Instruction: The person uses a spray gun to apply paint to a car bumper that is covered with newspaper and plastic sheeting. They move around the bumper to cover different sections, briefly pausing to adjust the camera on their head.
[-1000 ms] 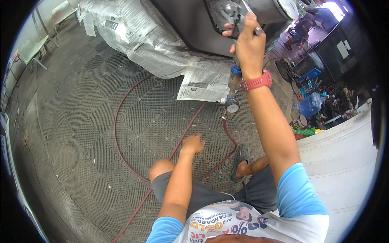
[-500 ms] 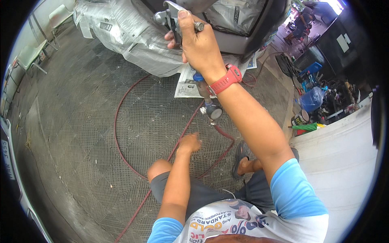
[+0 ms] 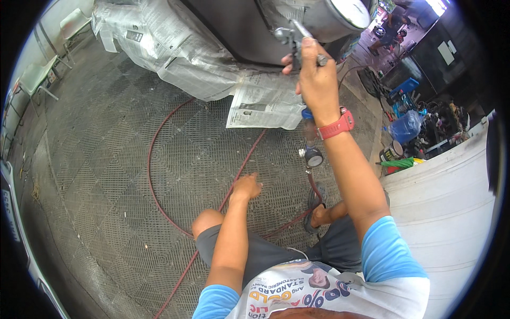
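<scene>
My right hand (image 3: 317, 80), with a red watch on its wrist, is closed round a metal spray gun (image 3: 296, 43). A grey cup with a pale top (image 3: 340, 18) sits at the gun's upper right. Below the grip hang a blue fitting and a round dark gauge (image 3: 314, 157), with a dark red hose (image 3: 312, 181) running from it. Beyond the gun is a dark vehicle panel (image 3: 226, 29) edged by masking newspaper (image 3: 175, 53). My left hand (image 3: 247, 186) hangs near my knee beside the hose, fingers loosely curled; what they hold, if anything, is hidden.
The hose loops over a ridged dark floor mat (image 3: 106, 175). Pale chairs (image 3: 34, 75) stand along the left wall. To the right are a blue plastic container (image 3: 407, 128), a paint can (image 3: 392, 151) and assorted clutter. A person (image 3: 390, 34) is in the far right background.
My right hand has moved right with the spray gun, and the grey cup has come into fuller view. The gauge and hose end swung right too. My left hand has hardly moved.
</scene>
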Available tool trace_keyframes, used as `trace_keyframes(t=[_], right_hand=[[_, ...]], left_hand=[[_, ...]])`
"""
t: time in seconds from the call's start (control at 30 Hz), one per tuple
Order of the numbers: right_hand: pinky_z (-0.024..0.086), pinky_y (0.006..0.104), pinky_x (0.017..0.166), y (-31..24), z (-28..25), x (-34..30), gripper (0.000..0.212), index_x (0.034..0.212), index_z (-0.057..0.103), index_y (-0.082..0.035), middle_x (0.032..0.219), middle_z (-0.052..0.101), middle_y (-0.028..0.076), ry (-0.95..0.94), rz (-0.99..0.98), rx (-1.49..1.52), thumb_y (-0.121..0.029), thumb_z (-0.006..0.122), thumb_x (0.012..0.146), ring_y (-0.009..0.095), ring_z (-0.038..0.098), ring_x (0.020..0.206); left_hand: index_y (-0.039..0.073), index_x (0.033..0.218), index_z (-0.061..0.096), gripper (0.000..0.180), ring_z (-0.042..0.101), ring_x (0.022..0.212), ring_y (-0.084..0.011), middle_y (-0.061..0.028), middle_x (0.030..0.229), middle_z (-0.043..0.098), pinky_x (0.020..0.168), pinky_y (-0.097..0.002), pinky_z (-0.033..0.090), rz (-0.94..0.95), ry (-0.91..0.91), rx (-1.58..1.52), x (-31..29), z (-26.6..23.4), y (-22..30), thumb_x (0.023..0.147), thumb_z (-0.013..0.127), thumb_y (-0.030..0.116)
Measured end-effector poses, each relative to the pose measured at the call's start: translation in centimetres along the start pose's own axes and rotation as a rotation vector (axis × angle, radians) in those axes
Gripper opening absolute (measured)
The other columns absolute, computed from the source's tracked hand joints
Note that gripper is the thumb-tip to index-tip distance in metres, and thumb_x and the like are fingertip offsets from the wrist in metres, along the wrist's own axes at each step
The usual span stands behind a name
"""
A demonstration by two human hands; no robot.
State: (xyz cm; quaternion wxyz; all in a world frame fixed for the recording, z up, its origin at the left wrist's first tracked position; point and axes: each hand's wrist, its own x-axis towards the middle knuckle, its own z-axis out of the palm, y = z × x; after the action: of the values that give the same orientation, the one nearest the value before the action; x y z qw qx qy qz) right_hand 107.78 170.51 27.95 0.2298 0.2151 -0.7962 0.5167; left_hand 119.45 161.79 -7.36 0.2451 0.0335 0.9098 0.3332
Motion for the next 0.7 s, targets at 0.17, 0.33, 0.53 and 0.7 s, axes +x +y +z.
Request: trace_keyframes(t=[0.17,0.33,0.53,0.7], right_hand=[[0.048,0.0234,0.044,-1.4,2.7,-1.9,0.063,0.130,0.067,0.005,0.091,0.076,0.011,-0.218,-0.011,0.155,-0.051,0.043,0.114,0.011,0.071,0.072],[0.047,0.0234,0.044,-1.3,0.9,-2.3,0.065,0.132,0.067,0.002,0.090,0.076,0.011,-0.225,0.177,0.144,-0.055,0.041,0.114,0.012,0.072,0.073],[0.050,0.0241,0.044,2.0,-4.6,-2.7,0.065,0.126,0.068,0.004,0.096,0.078,0.014,0.057,0.192,-0.030,-0.053,0.039,0.114,0.015,0.075,0.075],[0.051,0.0244,0.048,3.1,-4.5,-4.9,0.056,0.137,0.067,-0.001,0.089,0.076,0.008,0.101,0.216,-0.008,-0.048,0.046,0.114,0.009,0.070,0.072]], left_hand=[[0.009,0.158,0.050,0.065,0.056,0.141,-0.0413,-0.0246,0.152,0.058,0.118,-0.0510,0.046,0.015,0.021,0.010,0.7,1.1,-0.6,0.102,0.065,0.038],[0.008,0.157,0.051,0.063,0.056,0.141,-0.0406,-0.0247,0.153,0.057,0.118,-0.0503,0.046,0.015,0.021,0.023,0.8,1.2,-0.7,0.103,0.064,0.037],[0.007,0.158,0.050,0.064,0.056,0.140,-0.0438,-0.0284,0.152,0.056,0.118,-0.0496,0.046,0.036,0.016,0.009,0.6,0.9,-0.4,0.102,0.065,0.035],[0.008,0.159,0.049,0.065,0.057,0.139,-0.0430,-0.0278,0.152,0.056,0.117,-0.0492,0.047,0.019,-0.021,0.022,0.3,-0.1,0.9,0.102,0.065,0.036]])
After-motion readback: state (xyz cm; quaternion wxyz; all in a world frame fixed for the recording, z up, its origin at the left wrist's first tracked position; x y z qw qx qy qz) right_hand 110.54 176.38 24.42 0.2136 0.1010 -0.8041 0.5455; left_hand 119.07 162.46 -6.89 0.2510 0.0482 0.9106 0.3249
